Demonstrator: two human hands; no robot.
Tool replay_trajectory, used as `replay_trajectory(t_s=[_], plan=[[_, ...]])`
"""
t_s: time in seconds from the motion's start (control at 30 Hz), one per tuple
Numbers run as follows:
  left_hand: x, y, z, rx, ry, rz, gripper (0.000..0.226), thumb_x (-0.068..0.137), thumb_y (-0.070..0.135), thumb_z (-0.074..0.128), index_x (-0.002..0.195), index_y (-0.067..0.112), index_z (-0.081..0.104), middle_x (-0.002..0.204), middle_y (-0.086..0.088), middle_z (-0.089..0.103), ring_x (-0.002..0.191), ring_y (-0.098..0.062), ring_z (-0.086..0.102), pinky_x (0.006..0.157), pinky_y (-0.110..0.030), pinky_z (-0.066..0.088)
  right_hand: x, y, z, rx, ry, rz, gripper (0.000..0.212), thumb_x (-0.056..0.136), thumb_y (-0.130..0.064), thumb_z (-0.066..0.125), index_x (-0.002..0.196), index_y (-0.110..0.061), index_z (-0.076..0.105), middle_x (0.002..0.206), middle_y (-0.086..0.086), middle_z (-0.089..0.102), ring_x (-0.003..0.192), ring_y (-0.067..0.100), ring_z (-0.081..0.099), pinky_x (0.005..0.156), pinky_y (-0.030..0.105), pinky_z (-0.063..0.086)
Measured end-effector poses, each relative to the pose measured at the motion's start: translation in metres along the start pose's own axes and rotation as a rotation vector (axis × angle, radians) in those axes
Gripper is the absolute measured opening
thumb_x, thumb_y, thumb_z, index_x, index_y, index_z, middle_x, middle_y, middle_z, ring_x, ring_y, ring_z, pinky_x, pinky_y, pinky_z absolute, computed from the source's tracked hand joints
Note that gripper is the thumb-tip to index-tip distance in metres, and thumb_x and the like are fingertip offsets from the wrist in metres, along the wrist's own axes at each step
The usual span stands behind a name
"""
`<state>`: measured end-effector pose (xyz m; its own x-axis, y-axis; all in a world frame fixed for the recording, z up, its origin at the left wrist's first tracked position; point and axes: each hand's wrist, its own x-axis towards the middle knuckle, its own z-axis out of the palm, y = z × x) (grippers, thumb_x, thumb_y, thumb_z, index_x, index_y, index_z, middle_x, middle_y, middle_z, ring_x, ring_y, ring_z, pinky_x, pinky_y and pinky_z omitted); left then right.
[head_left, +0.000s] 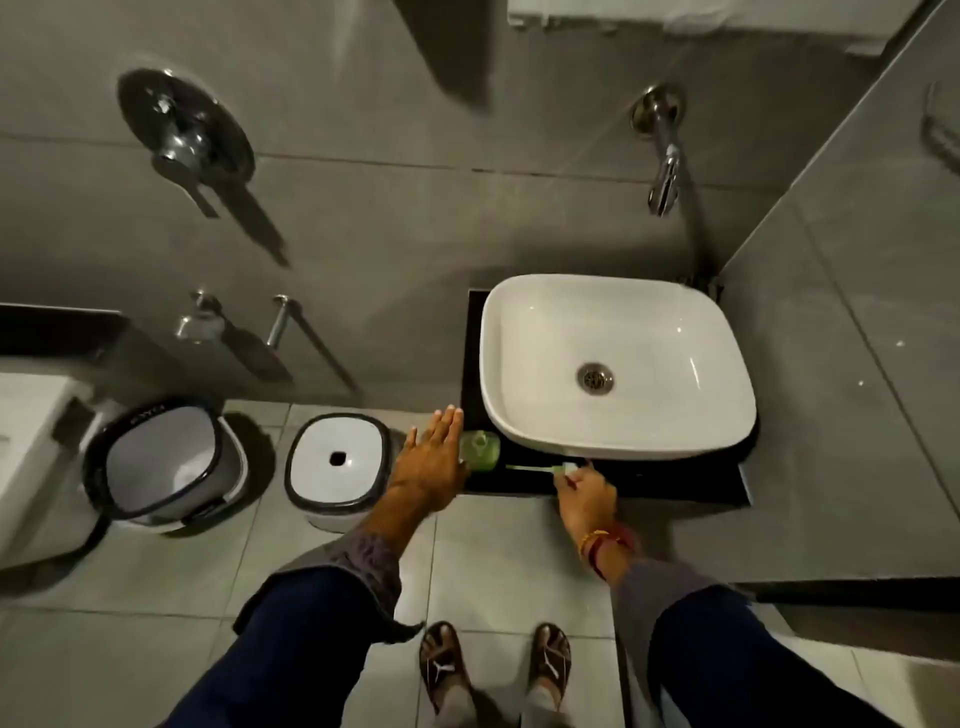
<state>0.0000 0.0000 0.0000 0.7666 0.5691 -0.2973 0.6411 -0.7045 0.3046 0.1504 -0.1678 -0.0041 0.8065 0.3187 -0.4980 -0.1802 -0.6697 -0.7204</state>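
Note:
A white basin (540, 415) sits on a black counter (675, 486). Just left of the basin's front corner stands a small green bottle (480, 451). My left hand (431, 462) reaches toward it with straight fingers, its thumb side right beside the bottle; I cannot tell if they touch. A pale green toothbrush (540, 469) lies along the counter's front strip. My right hand (584, 496) pinches the toothbrush at its right end.
A wall spout (662, 156) hangs above the basin. On the floor to the left stand a white square bin (337, 465) with a lid hole and a grey pedal bin (166, 465). A toilet edge (31, 447) shows at far left. My sandalled feet (493, 670) stand on floor tiles.

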Motion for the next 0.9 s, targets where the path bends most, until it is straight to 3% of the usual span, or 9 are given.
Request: replay_trajectory(t_s=[0.13,0.2,0.33,0.43,0.53,0.63,0.77,0.83,0.9], plan=[[-0.001,0.000,0.029,-0.070,0.016,-0.005,0.081,0.099,0.033,0.051,0.161,0.014,0.002,0.170,-0.004,0.004,0.156,-0.024,0.006,0.124,-0.052,0.015,0.022,0.011,0.009,0.272,0.117,0.376,0.044,0.087,-0.033,0.073,0.102,0.008,0.070,0.081,0.020,0.069,0.096,0.044,0.071,0.093,0.056,0.056],[-0.001,0.000,0.039,-0.074,0.043,0.006,0.082,0.099,0.034,0.051,0.161,0.014,0.000,0.170,-0.005,0.005,0.156,-0.024,0.006,0.125,-0.052,0.015,0.030,0.010,0.013,0.346,0.105,0.415,0.047,0.086,-0.033,0.073,0.107,0.009,0.067,0.077,0.015,0.065,0.094,0.041,0.071,0.095,0.055,0.056],[0.001,-0.004,0.051,-0.076,0.088,0.023,0.083,0.101,0.037,0.050,0.160,0.013,-0.003,0.170,-0.005,0.002,0.156,-0.023,0.003,0.126,-0.051,0.014,0.050,0.006,0.023,0.490,0.238,0.438,0.037,0.085,-0.022,0.077,0.106,0.006,0.065,0.091,0.013,0.064,0.060,0.025,0.065,0.083,0.052,0.062],[0.001,-0.004,0.052,-0.092,0.098,0.031,0.083,0.101,0.036,0.050,0.160,0.014,-0.004,0.170,-0.005,0.001,0.156,-0.023,0.003,0.126,-0.050,0.014,0.058,0.002,0.027,0.496,0.306,0.428,0.035,0.082,-0.021,0.080,0.100,0.006,0.065,0.091,0.016,0.066,0.067,0.031,0.068,0.077,0.049,0.063],[0.002,-0.003,0.051,-0.111,0.101,0.023,0.083,0.101,0.036,0.051,0.160,0.014,-0.004,0.170,-0.005,0.002,0.156,-0.024,0.004,0.126,-0.051,0.014,0.059,0.009,0.028,0.545,0.281,0.453,0.029,0.084,-0.017,0.075,0.100,0.006,0.067,0.097,0.020,0.073,0.074,0.031,0.070,0.085,0.049,0.061],[0.000,-0.002,0.050,-0.114,0.087,0.021,0.082,0.102,0.036,0.049,0.160,0.015,-0.004,0.170,-0.004,0.001,0.156,-0.023,0.002,0.127,-0.050,0.012,0.045,0.018,0.019,0.576,0.274,0.502,0.029,0.081,-0.024,0.075,0.083,0.001,0.062,0.082,0.012,0.071,0.084,0.031,0.074,0.090,0.049,0.059],[-0.002,-0.001,0.047,-0.120,0.076,0.012,0.083,0.101,0.035,0.049,0.160,0.016,-0.006,0.170,-0.003,-0.001,0.156,-0.023,0.000,0.127,-0.051,0.012,0.022,0.020,0.008,0.609,0.353,0.360,0.027,0.077,-0.020,0.076,0.073,0.006,0.070,0.061,0.008,0.067,0.064,0.025,0.068,0.067,0.034,0.060],[-0.003,-0.001,0.047,-0.115,0.079,0.008,0.083,0.101,0.036,0.049,0.160,0.017,-0.007,0.170,-0.003,-0.001,0.156,-0.023,0.000,0.127,-0.050,0.012,0.009,0.011,0.004,0.632,0.394,0.200,0.022,0.078,-0.014,0.078,0.083,0.006,0.073,0.066,0.012,0.069,0.056,0.020,0.065,0.051,0.023,0.055],[-0.002,-0.001,0.047,-0.108,0.080,0.001,0.083,0.101,0.036,0.049,0.160,0.017,-0.007,0.170,-0.003,0.000,0.156,-0.023,0.001,0.127,-0.050,0.012,0.001,-0.004,0.001,0.601,0.403,0.008,0.015,0.078,-0.013,0.081,0.085,-0.004,0.072,0.077,0.016,0.074,0.057,0.019,0.069,0.056,0.026,0.059]])
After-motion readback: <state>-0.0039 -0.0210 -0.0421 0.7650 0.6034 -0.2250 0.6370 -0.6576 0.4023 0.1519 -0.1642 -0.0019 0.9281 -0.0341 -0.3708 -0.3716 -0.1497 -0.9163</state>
